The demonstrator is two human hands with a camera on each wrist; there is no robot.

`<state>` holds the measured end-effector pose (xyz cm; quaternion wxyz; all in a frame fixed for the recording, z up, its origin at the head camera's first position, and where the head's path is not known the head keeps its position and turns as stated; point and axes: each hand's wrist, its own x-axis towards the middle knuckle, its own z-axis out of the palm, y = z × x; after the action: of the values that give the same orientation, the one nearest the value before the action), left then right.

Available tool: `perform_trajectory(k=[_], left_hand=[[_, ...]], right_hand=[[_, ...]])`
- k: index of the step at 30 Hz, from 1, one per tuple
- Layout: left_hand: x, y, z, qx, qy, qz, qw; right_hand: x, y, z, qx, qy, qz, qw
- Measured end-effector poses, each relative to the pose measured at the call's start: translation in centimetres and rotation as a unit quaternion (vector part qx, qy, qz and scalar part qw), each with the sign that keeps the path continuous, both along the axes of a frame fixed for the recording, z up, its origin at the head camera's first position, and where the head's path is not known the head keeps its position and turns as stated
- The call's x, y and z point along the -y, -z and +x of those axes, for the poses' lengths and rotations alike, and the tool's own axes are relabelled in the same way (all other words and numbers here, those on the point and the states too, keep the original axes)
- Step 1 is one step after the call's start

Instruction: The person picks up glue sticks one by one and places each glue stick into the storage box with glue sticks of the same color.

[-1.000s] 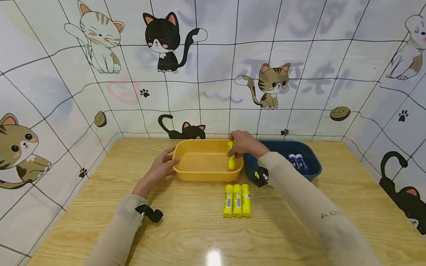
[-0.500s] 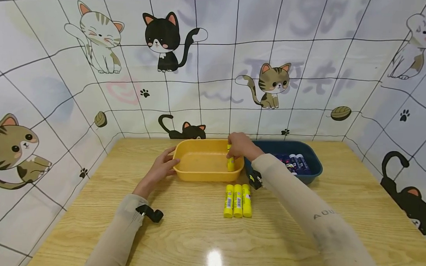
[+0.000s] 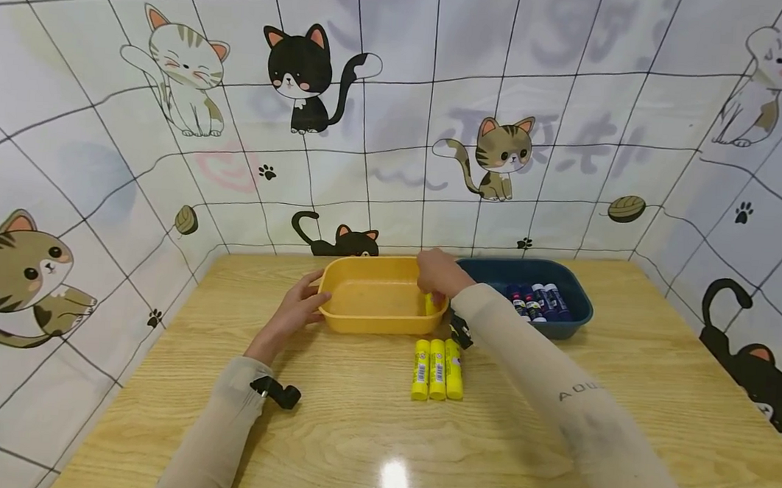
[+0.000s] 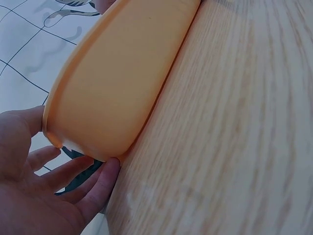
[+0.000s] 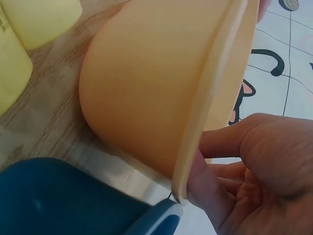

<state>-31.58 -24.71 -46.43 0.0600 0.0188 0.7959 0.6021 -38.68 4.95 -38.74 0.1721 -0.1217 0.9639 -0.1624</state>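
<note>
A yellow plastic basin stands near the back of the table. My left hand holds its left end, thumb over the rim and the other fingers against the outer wall. Inside the basin's right end, my right hand grips a yellow glue stick, mostly covered by the hand. In the right wrist view the basin wall hides the stick, and the right hand reaches over the rim. Several yellow glue sticks lie side by side in front of the basin.
A dark blue basin stands close on the right, holding several dark purple-blue sticks with white ends. Behind the table hangs a wall covering printed with cats. The wooden table runs forward from the basins.
My right hand has lowered slightly with the yellow glue stick toward the basin's right end, its forearm shifting left and uncovering more of the dark sticks. My left hand stays put.
</note>
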Motion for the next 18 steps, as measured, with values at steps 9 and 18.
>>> perform_trajectory(k=[9, 18], left_hand=[[0.1, 0.1, 0.0, -0.005, 0.004, 0.002, 1.0000], [0.0, 0.0, 0.0, -0.003, 0.004, 0.010, 0.9999]], right_hand=[[0.7, 0.4, -0.4, 0.016, 0.000, 0.032, 0.9994], [0.9, 1.2, -0.5, 0.006, -0.028, 0.065, 0.9975]])
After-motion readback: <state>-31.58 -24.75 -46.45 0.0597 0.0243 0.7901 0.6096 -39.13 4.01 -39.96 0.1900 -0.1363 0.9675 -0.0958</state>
